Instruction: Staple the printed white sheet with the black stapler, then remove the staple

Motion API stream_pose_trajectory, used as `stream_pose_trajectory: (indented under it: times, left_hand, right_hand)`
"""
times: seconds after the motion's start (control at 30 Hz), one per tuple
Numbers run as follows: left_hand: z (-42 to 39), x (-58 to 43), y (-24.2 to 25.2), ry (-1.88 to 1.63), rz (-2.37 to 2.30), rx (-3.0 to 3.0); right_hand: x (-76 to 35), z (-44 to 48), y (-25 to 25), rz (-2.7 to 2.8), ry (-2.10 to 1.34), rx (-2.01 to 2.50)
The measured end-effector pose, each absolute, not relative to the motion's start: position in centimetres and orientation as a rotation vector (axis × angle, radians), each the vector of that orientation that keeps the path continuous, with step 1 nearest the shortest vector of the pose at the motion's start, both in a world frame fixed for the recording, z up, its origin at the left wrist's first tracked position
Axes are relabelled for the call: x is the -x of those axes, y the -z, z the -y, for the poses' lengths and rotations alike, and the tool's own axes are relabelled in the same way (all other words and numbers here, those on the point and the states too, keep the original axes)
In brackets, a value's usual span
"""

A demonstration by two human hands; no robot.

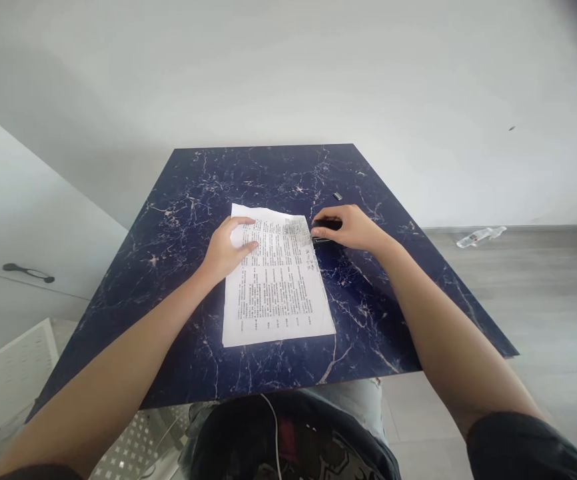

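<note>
A printed sheet of paper point(278, 287), perhaps more than one, lies on the dark blue marbled table with dense rows of text and some handwriting near its right edge. My left hand point(226, 248) holds its left edge, thumb and forefinger apart on top; the other fingers are mostly hidden. At the upper right edge of the paper, my right hand point(351, 227) is closed around a black stapler point(329, 225). The stapler's front end meets the paper's edge, and my fingers cover part of it. Just beyond that hand sits a small grey strip, seemingly staples point(337, 196).
The table point(248, 173) reaches close to a white wall point(288, 73). On the left stands a white cabinet with a dark handle point(28, 272), above a white perforated panel point(18, 367). Clear plastic packaging point(481, 236) lies on the floor at right. A white cable point(274, 427) hangs over my lap.
</note>
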State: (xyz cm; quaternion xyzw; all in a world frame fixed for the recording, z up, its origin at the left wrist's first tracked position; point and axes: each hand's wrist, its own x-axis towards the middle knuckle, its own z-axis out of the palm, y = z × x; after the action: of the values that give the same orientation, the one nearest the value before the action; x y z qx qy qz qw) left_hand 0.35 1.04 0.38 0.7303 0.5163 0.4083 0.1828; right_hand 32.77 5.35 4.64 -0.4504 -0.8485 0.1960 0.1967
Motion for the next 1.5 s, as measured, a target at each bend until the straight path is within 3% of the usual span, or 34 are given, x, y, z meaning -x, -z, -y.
stream_pose_trajectory:
  times: [0.23, 1.5]
  left_hand:
    - [-0.7, -0.7, -0.6, -1.107, -1.398, -2.048]
    - [-0.3, -1.4, -0.8, -1.029, -1.399, -2.066]
  right_hand:
    - [-31.8, -6.2, -2.8, 2.292, -0.362, 1.603]
    - [-27.6, -5.0, -1.7, 2.154, -0.106, 1.679]
